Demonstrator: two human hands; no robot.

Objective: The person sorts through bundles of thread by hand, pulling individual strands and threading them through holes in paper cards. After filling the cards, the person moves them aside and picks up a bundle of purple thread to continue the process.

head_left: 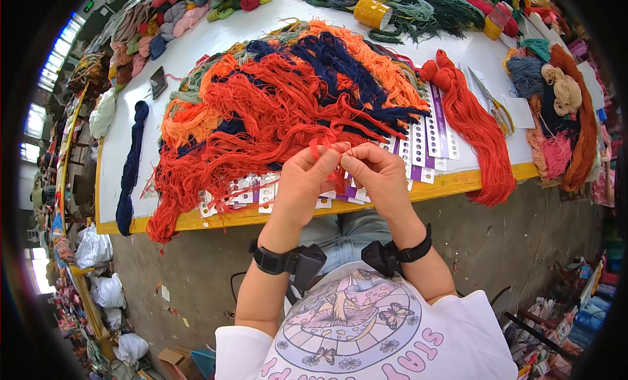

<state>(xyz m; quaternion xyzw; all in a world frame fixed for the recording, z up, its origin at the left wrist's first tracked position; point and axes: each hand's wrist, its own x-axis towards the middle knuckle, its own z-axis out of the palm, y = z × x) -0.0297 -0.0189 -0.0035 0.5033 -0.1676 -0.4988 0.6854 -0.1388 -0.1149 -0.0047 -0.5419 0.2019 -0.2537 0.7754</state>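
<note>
Red yarn (275, 98) lies in a loose, tangled heap over navy and orange yarn on the table in front of me. At its near edge my left hand (311, 174) is closed, thumb and fingers pinching red strands. Close beside it, almost touching, my right hand (375, 172) also pinches a bit of the red yarn. A few strands run from the heap to my fingertips. Under the yarn, white and purple cards with punched holes (418, 144) stick out along the table's front.
A twisted navy skein (133, 167) and a phone (157, 83) lie at the left. To the right are a long red skein (474, 128), scissors (500, 108) and mixed skeins (553, 98). A yellow can (372, 13) lies at the back. The table has a yellow edge (451, 183).
</note>
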